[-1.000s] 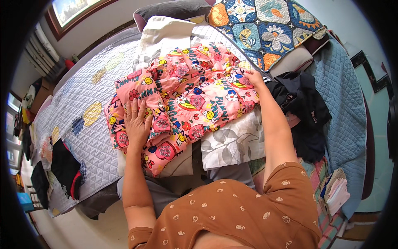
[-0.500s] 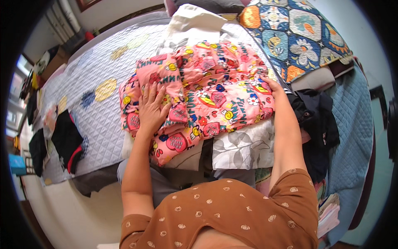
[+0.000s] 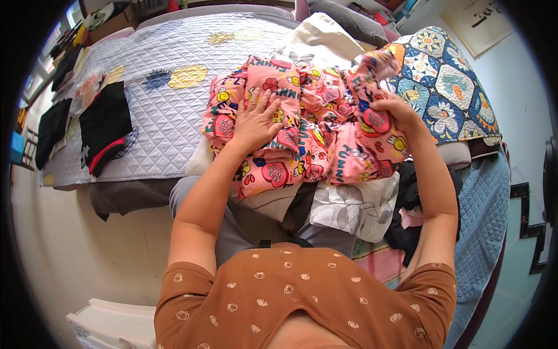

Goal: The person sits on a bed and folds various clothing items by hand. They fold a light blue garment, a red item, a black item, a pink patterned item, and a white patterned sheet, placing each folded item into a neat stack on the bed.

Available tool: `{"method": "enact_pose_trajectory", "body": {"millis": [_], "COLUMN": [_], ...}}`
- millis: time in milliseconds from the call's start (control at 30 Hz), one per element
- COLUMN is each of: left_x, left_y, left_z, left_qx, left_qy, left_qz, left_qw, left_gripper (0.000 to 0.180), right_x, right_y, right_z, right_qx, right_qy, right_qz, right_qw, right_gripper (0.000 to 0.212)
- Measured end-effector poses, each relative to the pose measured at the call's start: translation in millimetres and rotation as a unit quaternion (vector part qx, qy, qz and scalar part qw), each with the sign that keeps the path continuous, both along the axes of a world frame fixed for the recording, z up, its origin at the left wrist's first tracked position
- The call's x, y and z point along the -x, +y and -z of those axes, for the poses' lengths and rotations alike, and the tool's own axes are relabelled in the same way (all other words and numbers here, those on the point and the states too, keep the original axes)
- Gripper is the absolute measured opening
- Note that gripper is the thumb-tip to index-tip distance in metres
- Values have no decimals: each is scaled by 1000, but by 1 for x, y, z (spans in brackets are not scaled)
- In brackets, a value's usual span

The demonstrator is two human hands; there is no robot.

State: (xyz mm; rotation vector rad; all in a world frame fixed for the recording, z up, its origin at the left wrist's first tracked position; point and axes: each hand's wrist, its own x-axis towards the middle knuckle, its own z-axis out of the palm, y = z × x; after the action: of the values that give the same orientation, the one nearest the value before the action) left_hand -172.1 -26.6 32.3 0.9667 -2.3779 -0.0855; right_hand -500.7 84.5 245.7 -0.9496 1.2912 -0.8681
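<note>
We count one left hand [image 3: 257, 123] at eleven o'clock and one right hand [image 3: 401, 111] at two; one pink printed cloth [image 3: 317, 136] at twelve; two black-topped clothes piles [image 3: 104, 113] between nine and ten; one patterned quilt [image 3: 450, 87] and one wall poster [image 3: 476, 26] near two.

room: quilted cover [image 3: 165, 136] between black clothes [image 3: 104, 116] and pink fabric [image 3: 270, 168] | obstacle: patterned quilt [image 3: 456, 87], right

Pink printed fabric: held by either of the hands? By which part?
The right hand holds the pink printed fabric by its raised right end. The left hand lies flat on the folded left part, not gripping it.
</note>
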Motion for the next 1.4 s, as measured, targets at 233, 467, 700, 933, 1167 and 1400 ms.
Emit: {"method": "enact_pose_trajectory", "body": {"millis": [233, 467, 700, 933, 1167, 1400], "left_x": [-19, -66, -70, -81, -74, -19], "left_y": [-34, -39, -51, -50, -11, -36], "left_z": [17, -34, -14, -28, -64, -79], "left_qx": [-294, -596, -349, -245, 126, 47], "left_qy": [331, 670, 324, 292, 263, -50], "left_qz": [39, 136, -148, -236, -11, -69], "left_qw": [896, 421, 867, 894, 957, 995], "left_gripper": [36, 49, 43, 25, 40, 61], "right_x": [-192, -293, -266, -206, -265, -260], "right_y": [-87, -78, -55, -104, -92, -70], "right_z": [40, 170, 114, 134, 194, 185], "right_qx": [63, 184, 279, 407, 366, 356], "right_qy": [97, 361, 285, 509, 665, 564], "right_qz": [-74, 52, 17, 59, -34, -76], "right_qw": [990, 913, 917, 756, 649, 741], "right_gripper": [53, 78, 22, 54, 79, 75]}}
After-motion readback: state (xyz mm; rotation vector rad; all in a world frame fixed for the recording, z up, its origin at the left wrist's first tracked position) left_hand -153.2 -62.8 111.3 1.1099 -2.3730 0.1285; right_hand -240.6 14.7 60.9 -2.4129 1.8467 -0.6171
